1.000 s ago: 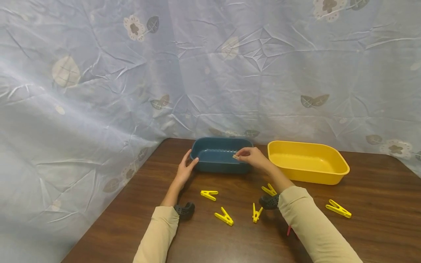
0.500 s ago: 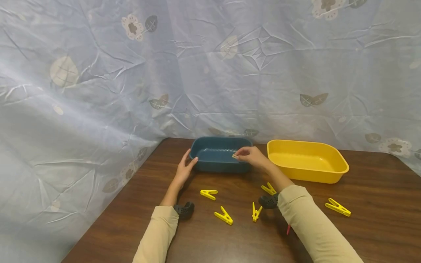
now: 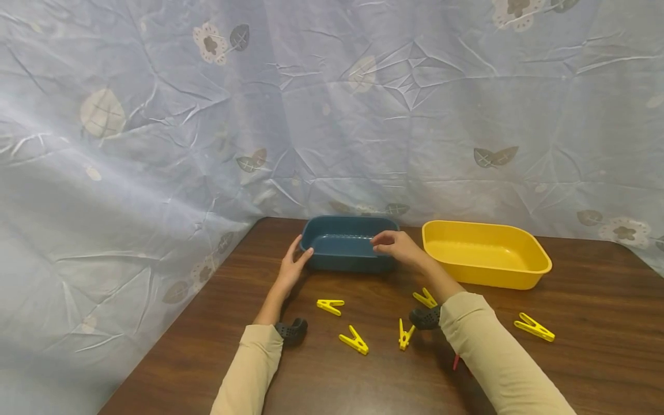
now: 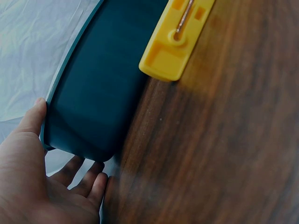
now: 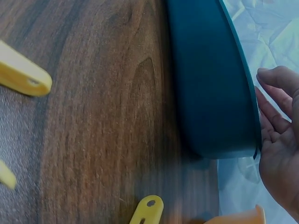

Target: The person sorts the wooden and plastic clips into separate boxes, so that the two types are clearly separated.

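Observation:
The left hand [image 3: 292,268] grips the left front corner of a dark blue bin [image 3: 350,263]. In the left wrist view that hand [image 4: 25,175] has its thumb at the rim of the bin [image 4: 96,84] and its fingertips against the end wall. Over the bin's right end hovers the right hand [image 3: 396,246], thumb and forefinger apart, with nothing visible between them. The right wrist view puts this hand [image 5: 280,144] beside the rim of the bin [image 5: 212,84], its fingers loosely bent.
A yellow bin [image 3: 487,276] stands right of the blue one. Several yellow clips lie in front, among them one at left [image 3: 329,306], one nearer [image 3: 355,341] and one far right [image 3: 534,328]. A red object [image 3: 456,362] shows partly beside the right sleeve. A patterned curtain [image 3: 363,144] hangs behind.
The small light-coloured thing pinched in my right fingertips is gone from them, and thumb and forefinger have parted. The left hand stays on the blue bin.

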Demonstrator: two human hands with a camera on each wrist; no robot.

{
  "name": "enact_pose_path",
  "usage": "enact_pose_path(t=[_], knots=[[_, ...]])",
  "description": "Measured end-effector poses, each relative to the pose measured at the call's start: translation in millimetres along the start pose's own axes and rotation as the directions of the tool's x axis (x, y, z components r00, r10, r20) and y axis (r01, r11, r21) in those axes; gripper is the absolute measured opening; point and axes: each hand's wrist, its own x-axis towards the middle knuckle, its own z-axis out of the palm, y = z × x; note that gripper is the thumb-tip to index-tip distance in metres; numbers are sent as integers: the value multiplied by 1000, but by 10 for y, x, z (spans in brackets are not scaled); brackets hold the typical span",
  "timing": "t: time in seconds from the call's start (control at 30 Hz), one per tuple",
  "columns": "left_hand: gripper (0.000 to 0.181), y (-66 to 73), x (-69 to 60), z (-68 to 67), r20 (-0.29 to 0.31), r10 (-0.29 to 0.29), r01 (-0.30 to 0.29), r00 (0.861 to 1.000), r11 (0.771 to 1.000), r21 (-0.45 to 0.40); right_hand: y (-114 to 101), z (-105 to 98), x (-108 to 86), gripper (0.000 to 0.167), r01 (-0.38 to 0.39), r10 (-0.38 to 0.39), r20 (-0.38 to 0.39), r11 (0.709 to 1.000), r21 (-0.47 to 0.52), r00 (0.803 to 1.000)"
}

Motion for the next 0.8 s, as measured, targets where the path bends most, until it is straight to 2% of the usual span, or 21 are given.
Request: enact_pose_path(t=[0.1,0.23,0.37,0.5,0.63,0.8], knots=[[64,61,-29,34,4,4,-4,1000,1000,5,7,-41,-20,25,2,-2,-14,1000,-5,1000],[66,-96,67,48,-6,9,-9,1000,1000,-3,-18,-147,-89,25,-4,4,-22,1000,-23,1000],[67,-229,127,58,-23,11,-10,1000,1000,23,-83,-330,-243,29,-16,15,-31,1000,-26,999],[67,-244,111,55,-24,6,-5,1000,999,52,-99,-584,-478,32,-2,-1,-61,999,-53,998],[69,-231,88,26,-22,-2,3,1000,998,64,-35,-862,-770,33,-12,-3,-114,992,-128,993],[72,-217,69,-23,-39,-19,22,999,998,63,73,-1172,-1179,32,-24,-27,-215,973,-229,976]])
